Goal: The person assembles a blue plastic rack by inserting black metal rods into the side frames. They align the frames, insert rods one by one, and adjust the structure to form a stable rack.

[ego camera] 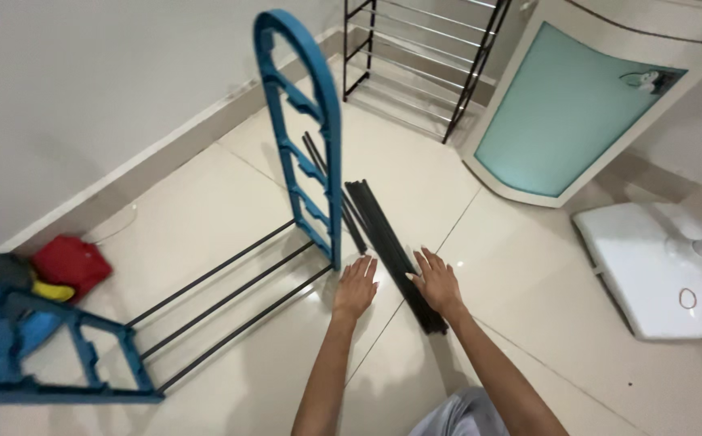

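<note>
I am looking down at a glossy cream tiled floor (205,210) with thin grout lines, meeting a pale wall (84,89) along a white skirting that runs from 9 o'clock up towards 12. The tiles throw back soft reflections of light.

My left hand (356,287) lies flat and open on the tile just below centre, fingers spread, holding nothing. My right hand (436,281) is at its 3 o'clock side, also open, palm down, its fingers resting on the bundle of black rods (387,242); I see no closed grip. That bundle lies on the floor, running from centre towards 5 o'clock, passing under the right hand.

Just at 11 o'clock of my left hand stands a blue plastic side frame (306,121), upright and arched at the top. Three black rails (230,303) run from its foot towards 8 o'clock to a second blue side frame (84,355), which leans near the bottom left corner. The upright frame stands close beside the loose rods.

At 9 o'clock, against the skirting, sit a red bundle (72,262) and something yellow (52,291). At 12 o'clock a black metal rack (424,56) stands by the wall. At 2 o'clock is a white cabinet with a pale turquoise panel (565,113), and at 4 o'clock a white flat base (650,274) with a small ring lying on it
</note>
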